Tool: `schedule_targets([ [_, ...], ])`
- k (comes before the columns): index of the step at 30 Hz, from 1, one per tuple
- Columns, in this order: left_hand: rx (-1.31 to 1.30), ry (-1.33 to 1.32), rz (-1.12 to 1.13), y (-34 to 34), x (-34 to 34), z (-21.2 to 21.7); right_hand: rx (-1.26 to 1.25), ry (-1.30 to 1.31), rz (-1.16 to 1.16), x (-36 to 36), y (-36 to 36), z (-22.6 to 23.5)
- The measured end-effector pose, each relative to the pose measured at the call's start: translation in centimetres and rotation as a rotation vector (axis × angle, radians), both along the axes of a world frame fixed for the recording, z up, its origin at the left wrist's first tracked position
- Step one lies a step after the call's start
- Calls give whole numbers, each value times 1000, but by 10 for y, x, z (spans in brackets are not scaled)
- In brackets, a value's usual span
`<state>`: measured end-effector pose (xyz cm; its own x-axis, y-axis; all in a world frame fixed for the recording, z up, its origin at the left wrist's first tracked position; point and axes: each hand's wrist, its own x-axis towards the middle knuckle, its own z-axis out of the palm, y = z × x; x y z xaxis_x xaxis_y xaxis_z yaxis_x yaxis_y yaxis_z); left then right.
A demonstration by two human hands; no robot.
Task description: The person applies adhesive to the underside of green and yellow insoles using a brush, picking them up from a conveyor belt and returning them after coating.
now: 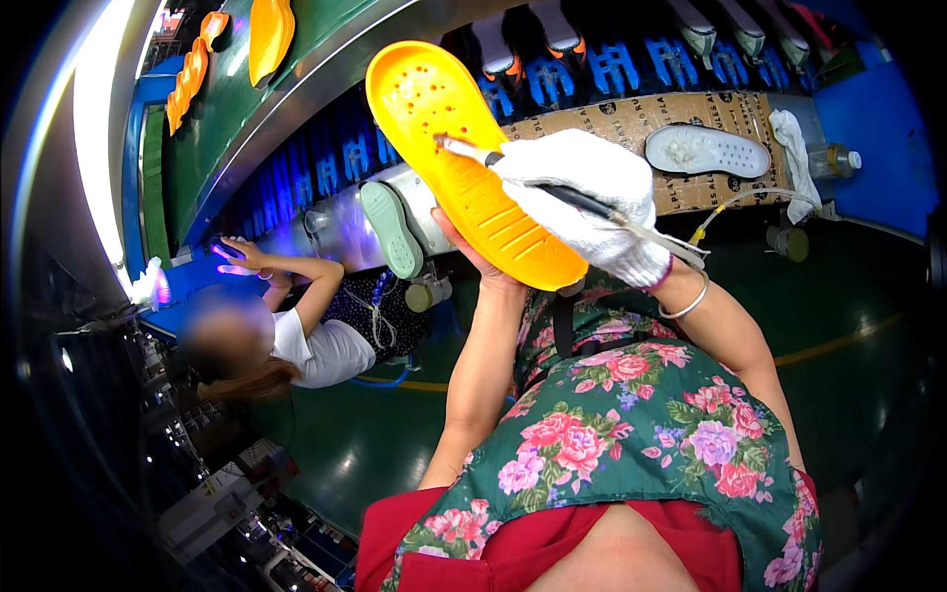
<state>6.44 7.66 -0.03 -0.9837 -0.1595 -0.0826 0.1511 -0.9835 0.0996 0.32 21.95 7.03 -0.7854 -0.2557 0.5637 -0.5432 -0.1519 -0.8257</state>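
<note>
A bright orange shoe sole point(493, 202) with small holes and ridges is tilted up in front of me. My left hand point(475, 249), bare, grips it from beneath at its lower left edge, most of the fingers hidden behind it. My right hand point(582, 192) wears a white knit glove and is closed around a thin brush point(577, 200). The brush tip point(449, 144) is at the sole's surface, near the holes in its upper half. A pale tube or cord runs by the right wrist.
A white sole point(707, 151) lies on a cardboard sheet point(631, 115) at the right, near a white cloth point(792, 163) and a bottle point(834, 161). A pale green sole point(391, 229) is left of my hands. Orange soles point(271, 39) lie on the green conveyor point(232, 99). A co-worker point(306, 335) sits left.
</note>
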Motion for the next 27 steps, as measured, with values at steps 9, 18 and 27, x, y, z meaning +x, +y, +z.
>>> schedule_targets([
  [9,-126,158,-110,-8,-17,11,86,3,228,14,-4,4],
  [18,-218,224,-212,-29,-23,15,158,18,388,24,-7,8],
  [27,-65,204,-287,-45,-28,19,309,108,354,27,-10,7],
])
